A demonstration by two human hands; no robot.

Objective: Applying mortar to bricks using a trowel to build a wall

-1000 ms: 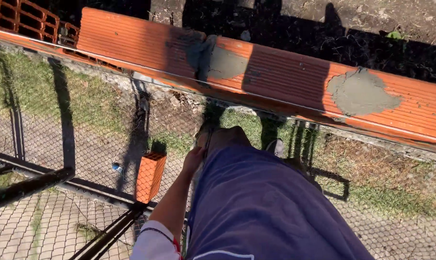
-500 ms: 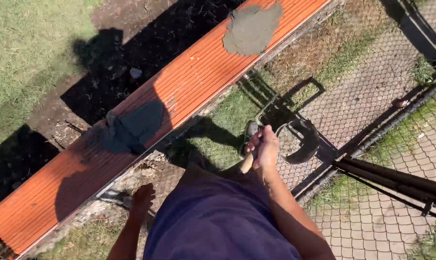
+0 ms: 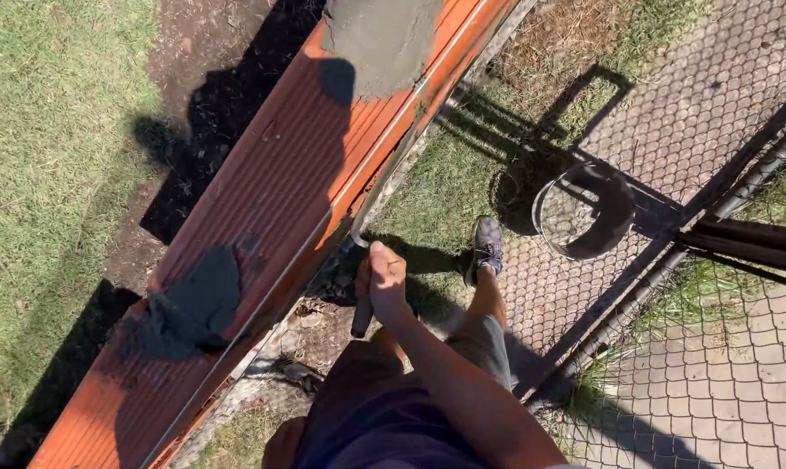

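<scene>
The right hand (image 3: 384, 280), low of frame centre, was wrapped tight around a trowel (image 3: 381, 204), its blade laid along the orange brick wall's (image 3: 271, 187) edge, apparently scraping mortar (image 3: 380, 39). The left hand was hidden.

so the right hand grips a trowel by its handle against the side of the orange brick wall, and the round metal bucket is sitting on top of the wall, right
Not quite. The round metal bucket sits on the ground beside the person's shoe, not on the orange brick wall. The head view shows it. The right hand does grip the trowel against the wall's side.

Orange ribbed brick wall (image 3: 263, 217), grey mortar patches (image 3: 380, 39).
</scene>
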